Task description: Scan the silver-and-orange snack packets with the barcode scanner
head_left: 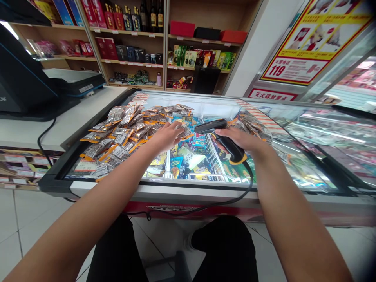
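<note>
Nearest the camera, two bare forearms reach out over the front rim of a chest freezer [182, 192], above the person's dark-trousered knees and the tiled floor. A black cable [205, 206] loops down past that rim from the barcode scanner [223, 138]. The right hand [245, 140] is clamped round the scanner's handle, whose long axis runs from the wrist up and to the left, so the scanner head points at the left hand [167, 136]. That hand lies just left of the scanner head, fingers closed loosely on one small packet at the right edge of the snack packets [123, 133], a heap spread over the left half of the glass lid. Under the glass, wire baskets hold wrapped ice creams [188, 158]. Farther left stands a white counter [58, 125] with a till; beyond, wooden shelves [164, 43] carry bottles and boxes.
</note>
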### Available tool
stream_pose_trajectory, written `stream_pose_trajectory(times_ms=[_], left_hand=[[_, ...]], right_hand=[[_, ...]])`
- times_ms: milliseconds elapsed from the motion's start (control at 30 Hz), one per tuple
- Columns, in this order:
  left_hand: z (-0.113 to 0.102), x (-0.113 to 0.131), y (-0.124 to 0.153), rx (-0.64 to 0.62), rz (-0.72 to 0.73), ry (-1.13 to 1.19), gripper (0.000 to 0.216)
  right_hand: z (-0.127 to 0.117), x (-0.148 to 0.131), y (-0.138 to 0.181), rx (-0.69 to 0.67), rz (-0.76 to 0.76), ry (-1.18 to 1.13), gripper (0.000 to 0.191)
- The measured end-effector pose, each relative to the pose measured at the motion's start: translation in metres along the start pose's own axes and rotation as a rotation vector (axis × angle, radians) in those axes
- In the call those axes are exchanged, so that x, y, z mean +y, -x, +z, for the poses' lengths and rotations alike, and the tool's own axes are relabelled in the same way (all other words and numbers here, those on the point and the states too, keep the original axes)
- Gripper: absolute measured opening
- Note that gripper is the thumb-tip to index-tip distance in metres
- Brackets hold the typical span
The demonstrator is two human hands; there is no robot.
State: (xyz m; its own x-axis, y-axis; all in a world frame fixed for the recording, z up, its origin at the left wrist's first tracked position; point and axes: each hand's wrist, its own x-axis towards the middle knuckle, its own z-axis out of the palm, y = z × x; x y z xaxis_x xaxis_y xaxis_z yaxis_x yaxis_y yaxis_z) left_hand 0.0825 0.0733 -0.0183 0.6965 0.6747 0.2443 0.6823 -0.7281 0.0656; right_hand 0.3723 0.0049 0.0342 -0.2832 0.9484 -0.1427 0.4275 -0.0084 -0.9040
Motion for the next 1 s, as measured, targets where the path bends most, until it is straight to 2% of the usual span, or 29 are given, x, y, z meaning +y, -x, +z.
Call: stream_pose_trajectory(times_ms=[100, 267, 367, 433, 533, 633, 800, 900, 1000], left_hand=[[0.0, 0.005, 0.0, 0.001, -0.006, 0.039, 0.046], [0.004, 0.024, -0.002, -0.053, 0.089, 0.302, 0.055], [0.003, 0.03, -0.005, 0.014, 0.114, 0.35, 0.052], [-0.002, 0.025, -0.005, 0.096, 0.038, 0.273, 0.047], [-0.009, 0.006, -0.003, 0.21, -0.212, 0.065, 0.04], [-0.008, -0.013, 0.002, 0.191, -0.388, -0.092, 0.045], [0.001, -0.017, 0.006, 0.058, -0.371, -0.212, 0.045], [0.003, -0.014, 0.006, 0.023, -0.327, -0.23, 0.042], [0.001, -0.011, 0.006, -0.003, -0.321, -0.236, 0.041]], right_hand=[[0.002, -0.001, 0.001, 0.043, 0.005, 0.004, 0.05], [0.018, -0.007, -0.008, 0.12, -0.118, -0.072, 0.051], [0.027, -0.001, -0.02, 0.144, -0.158, -0.177, 0.056], [0.028, 0.009, -0.029, 0.189, -0.157, -0.164, 0.059], [0.026, 0.023, -0.038, 0.236, -0.108, -0.083, 0.064], [0.022, 0.027, -0.04, 0.287, -0.042, 0.007, 0.065], [0.011, 0.026, -0.038, 0.39, 0.045, 0.167, 0.063], [0.003, 0.033, -0.041, 0.444, 0.033, 0.143, 0.06], [0.0, 0.039, -0.043, 0.44, 0.013, 0.113, 0.058]])
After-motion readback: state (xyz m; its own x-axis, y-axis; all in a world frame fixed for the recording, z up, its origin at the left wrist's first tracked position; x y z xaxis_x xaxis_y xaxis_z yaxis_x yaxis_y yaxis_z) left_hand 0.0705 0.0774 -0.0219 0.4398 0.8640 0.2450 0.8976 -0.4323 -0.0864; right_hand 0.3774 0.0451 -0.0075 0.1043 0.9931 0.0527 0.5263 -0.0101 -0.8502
